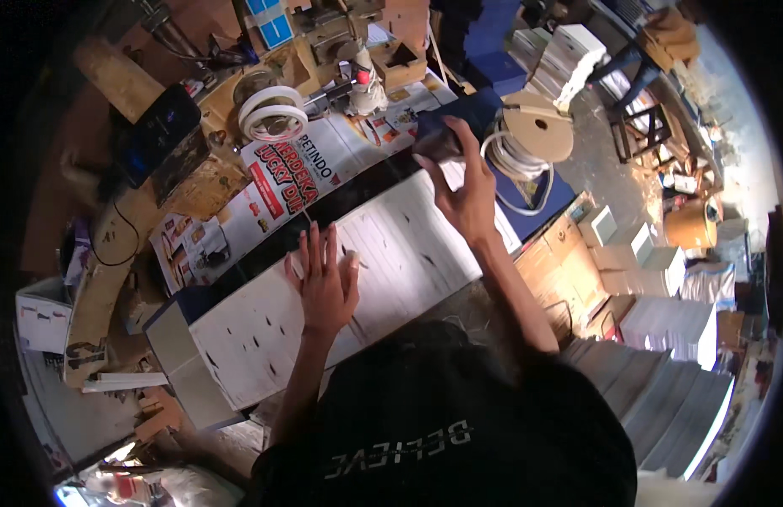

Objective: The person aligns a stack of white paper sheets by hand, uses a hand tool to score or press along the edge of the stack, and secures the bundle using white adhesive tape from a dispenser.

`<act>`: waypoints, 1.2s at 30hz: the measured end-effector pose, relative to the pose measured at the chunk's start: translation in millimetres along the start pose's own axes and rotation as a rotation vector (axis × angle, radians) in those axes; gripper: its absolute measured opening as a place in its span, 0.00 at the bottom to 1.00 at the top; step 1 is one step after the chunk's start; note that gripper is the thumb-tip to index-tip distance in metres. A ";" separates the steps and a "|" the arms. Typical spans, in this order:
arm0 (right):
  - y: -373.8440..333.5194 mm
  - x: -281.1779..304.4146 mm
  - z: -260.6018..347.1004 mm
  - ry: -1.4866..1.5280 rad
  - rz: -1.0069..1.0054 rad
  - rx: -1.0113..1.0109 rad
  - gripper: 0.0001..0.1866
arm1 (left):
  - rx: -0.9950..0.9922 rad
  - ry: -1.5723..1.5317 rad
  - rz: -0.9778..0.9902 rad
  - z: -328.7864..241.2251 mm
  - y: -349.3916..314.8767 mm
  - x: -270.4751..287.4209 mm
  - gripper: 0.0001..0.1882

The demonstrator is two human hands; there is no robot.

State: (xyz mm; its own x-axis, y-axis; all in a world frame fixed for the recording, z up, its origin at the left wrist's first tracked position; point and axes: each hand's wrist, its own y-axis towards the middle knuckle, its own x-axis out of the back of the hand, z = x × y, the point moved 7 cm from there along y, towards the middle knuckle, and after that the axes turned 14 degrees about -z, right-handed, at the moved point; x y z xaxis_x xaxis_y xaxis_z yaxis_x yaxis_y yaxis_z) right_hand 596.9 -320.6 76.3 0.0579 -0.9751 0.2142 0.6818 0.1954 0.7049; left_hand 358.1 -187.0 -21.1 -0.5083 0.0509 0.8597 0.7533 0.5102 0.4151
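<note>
Slab (395, 245), white, under left fingers (315, 252); right fingers (473, 150) hold dark block (438, 145)

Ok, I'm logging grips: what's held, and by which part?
Right hand: a dark block, by its sides. Left hand: nothing; it lies spread on the white surface.

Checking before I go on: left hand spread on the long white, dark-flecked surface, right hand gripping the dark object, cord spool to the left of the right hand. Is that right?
No: the head view shows the cord spool to the right of the right hand. The rest stands: left hand spread on the white surface, right hand gripping the dark object.
</note>
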 end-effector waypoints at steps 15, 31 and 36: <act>50.4 42.9 -51.9 0.029 -0.058 -0.018 0.36 | 0.060 0.051 -0.080 -14.2 5.4 -0.6 0.34; 6.6 -144.7 -107.2 -0.008 0.566 -0.001 0.31 | 0.355 -0.089 -1.103 101.4 136.8 140.6 0.47; -27.2 -221.8 -137.9 -0.265 0.807 -0.054 0.26 | 0.764 0.190 -1.220 143.2 179.8 166.4 0.72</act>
State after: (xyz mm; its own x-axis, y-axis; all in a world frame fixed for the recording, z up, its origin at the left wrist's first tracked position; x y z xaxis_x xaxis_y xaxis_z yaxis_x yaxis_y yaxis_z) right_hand 666.0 -124.1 -83.6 0.3735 -0.4810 0.7932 0.5388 0.8085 0.2366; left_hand 349.2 36.1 154.0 -0.5505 -0.8221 0.1453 -0.5315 0.4794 0.6984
